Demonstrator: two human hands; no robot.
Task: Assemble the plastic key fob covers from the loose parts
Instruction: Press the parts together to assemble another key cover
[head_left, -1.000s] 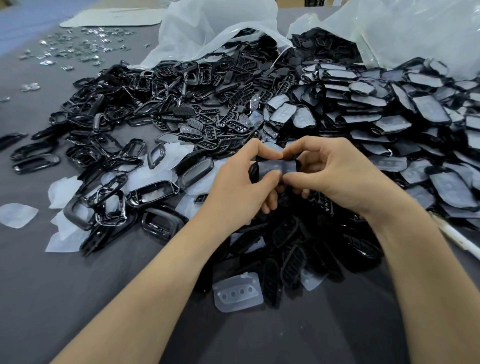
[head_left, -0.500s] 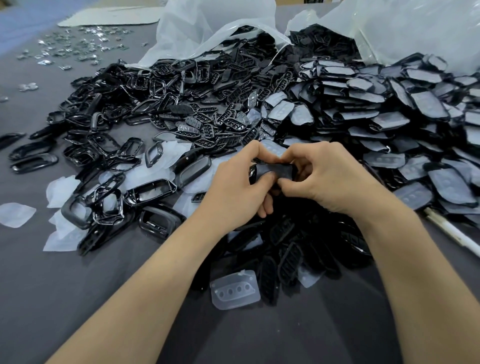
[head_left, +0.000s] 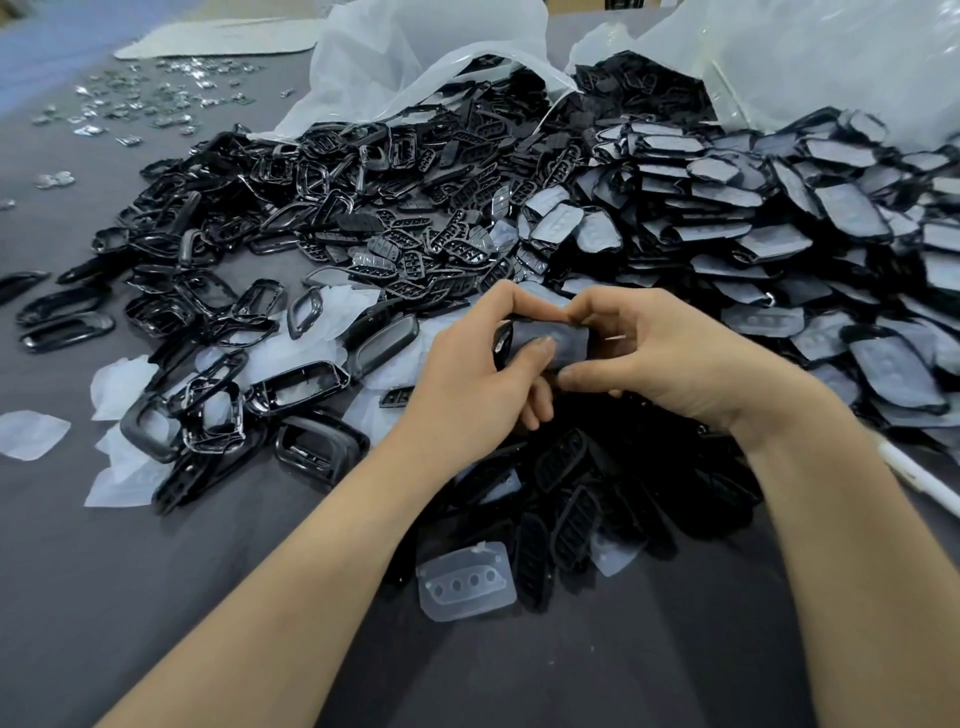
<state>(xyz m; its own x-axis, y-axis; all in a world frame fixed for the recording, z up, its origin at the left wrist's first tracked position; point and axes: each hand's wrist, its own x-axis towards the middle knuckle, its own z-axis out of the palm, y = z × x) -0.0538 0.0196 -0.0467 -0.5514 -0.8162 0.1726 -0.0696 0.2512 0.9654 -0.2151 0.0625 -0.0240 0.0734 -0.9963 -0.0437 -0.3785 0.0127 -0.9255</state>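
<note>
1. The grey table (head_left: 130, 597) is carrying heaped loose black parts (head_left: 363, 218), which are spilling from plastic bags (head_left: 415, 57) and lying within easy reach for picking.
2. The left hand (head_left: 467, 384) and right hand (head_left: 665, 358) are both pinching one key fob cover (head_left: 550, 338) above the heap, with thumbs pressing its face, likely snapping its layers together.
3. A spare translucent pad (head_left: 467, 579) is lying nearest the person.

glossy black plastic frames (head_left: 291, 387), frosted translucent membrane pads (head_left: 466, 579), thin clear plastic bags (head_left: 395, 57), matt grey cloth tabletop (head_left: 104, 597)
</note>
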